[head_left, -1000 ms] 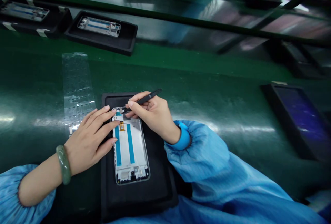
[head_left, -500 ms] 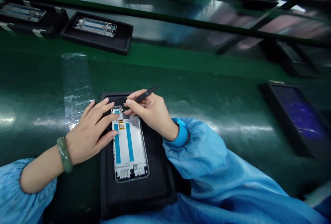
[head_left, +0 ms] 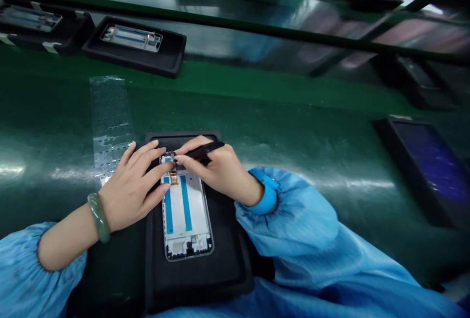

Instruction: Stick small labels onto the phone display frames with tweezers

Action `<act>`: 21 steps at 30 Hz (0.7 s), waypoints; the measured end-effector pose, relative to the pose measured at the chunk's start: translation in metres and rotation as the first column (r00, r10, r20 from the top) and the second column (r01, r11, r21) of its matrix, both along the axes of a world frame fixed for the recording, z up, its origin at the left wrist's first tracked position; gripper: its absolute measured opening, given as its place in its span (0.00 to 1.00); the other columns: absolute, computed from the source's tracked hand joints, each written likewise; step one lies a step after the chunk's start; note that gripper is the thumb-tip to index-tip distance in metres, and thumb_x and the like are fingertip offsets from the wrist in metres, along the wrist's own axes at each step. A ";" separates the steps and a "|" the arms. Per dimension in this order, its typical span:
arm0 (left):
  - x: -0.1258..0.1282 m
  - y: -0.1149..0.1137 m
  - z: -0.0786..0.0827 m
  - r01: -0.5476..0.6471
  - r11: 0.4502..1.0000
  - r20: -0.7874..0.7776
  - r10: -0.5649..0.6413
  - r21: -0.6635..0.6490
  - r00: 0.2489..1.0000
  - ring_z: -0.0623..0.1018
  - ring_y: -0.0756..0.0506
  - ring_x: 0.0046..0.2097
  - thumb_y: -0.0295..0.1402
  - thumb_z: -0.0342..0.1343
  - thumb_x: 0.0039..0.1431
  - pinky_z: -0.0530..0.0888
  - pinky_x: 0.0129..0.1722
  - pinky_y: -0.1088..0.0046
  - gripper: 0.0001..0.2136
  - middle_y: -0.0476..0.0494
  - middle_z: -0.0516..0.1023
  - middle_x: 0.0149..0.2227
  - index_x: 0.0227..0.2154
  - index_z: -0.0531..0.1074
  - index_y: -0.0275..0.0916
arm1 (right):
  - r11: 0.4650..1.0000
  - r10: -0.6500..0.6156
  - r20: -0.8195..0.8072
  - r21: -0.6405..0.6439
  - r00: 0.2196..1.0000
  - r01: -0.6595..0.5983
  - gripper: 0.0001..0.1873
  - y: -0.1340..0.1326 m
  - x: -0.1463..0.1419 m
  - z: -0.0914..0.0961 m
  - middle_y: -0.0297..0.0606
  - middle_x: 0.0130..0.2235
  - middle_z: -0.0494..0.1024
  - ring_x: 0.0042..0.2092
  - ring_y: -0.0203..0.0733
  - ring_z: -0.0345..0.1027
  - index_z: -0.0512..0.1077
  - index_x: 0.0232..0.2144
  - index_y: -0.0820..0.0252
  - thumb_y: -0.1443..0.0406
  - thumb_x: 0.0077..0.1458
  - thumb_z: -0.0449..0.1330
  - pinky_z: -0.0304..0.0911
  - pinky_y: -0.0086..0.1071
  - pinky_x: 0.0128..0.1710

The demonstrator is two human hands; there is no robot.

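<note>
A phone mid-frame (head_left: 187, 237), silver with two blue strips and an orange flex cable (head_left: 174, 179), lies in a black tray (head_left: 227, 254). My left hand (head_left: 130, 191) rests with fingers spread along the phone's upper left edge, its fingertips touching the frame. In my right hand (head_left: 216, 169) are slim black tweezers (head_left: 205, 149), gripped between thumb and fingers. Their tip points at the top end of the phone, close to my left index finger. The spot at the tip is partly hidden by my fingers.
A clear plastic sheet (head_left: 110, 112) with rows of small cut shapes lies beyond my left hand. Further back, a black tray (head_left: 172, 58) holds another phone frame (head_left: 132, 38), with a similar tray (head_left: 73, 34) beside it. Another black tray (head_left: 400, 161) with a dark glossy panel sits right.
My right hand has tilted the tweezers lower and flatter, and its fingers have closed in nearer the phone's top. My left hand has shifted slightly right in view, still on the phone's edge.
</note>
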State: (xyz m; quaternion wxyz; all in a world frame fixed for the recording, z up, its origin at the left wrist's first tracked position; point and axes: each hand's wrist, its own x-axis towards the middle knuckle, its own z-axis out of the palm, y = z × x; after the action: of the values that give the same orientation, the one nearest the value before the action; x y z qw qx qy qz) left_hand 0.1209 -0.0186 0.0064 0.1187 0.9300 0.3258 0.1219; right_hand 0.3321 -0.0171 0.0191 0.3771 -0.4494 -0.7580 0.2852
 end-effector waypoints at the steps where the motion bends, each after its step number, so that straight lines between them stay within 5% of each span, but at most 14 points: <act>1: 0.000 0.000 0.000 -0.001 1.000 0.000 0.001 -0.001 1.000 0.54 0.36 0.63 0.34 0.45 0.62 0.52 0.59 0.46 0.17 0.35 0.63 0.55 0.53 0.63 0.38 | 1.000 0.006 0.018 0.027 1.000 -0.007 0.04 -0.001 0.000 0.000 0.36 0.35 0.76 0.36 0.35 0.71 0.71 0.35 0.62 0.67 0.55 0.58 0.67 0.28 0.37; 9: 0.001 0.000 0.000 -0.005 1.000 -0.024 0.005 -0.001 1.000 0.53 0.36 0.63 0.35 0.45 0.62 0.50 0.60 0.46 0.18 0.35 0.62 0.56 0.54 0.63 0.37 | 0.997 -0.011 -0.011 0.070 1.000 0.011 0.04 -0.002 0.000 -0.005 0.36 0.36 0.76 0.39 0.36 0.71 0.71 0.35 0.61 0.69 0.55 0.59 0.68 0.29 0.40; 13: 0.001 -0.001 0.000 -0.001 1.000 -0.039 0.001 0.007 0.999 0.53 0.36 0.63 0.35 0.44 0.63 0.50 0.59 0.44 0.18 0.35 0.62 0.56 0.55 0.61 0.39 | 0.989 -0.106 -0.165 -0.123 0.981 0.086 0.04 0.002 0.002 -0.008 0.35 0.35 0.75 0.33 0.34 0.73 0.70 0.34 0.61 0.66 0.54 0.59 0.69 0.27 0.31; 21: 0.001 -0.001 -0.001 -0.007 1.000 -0.059 0.007 0.001 0.998 0.52 0.36 0.63 0.34 0.42 0.63 0.49 0.59 0.44 0.19 0.36 0.61 0.57 0.57 0.59 0.40 | 0.916 -0.269 -0.464 -0.395 0.844 0.075 0.10 0.006 -0.002 -0.008 0.34 0.33 0.74 0.31 0.35 0.74 0.66 0.34 0.61 0.62 0.51 0.62 0.72 0.28 0.33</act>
State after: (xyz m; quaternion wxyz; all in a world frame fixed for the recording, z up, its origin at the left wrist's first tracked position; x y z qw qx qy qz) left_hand 0.1216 -0.0192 0.0057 0.1083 0.9320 0.3326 0.0951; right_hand 0.3300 -0.0111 0.0108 0.4990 -0.4868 -0.5213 0.4922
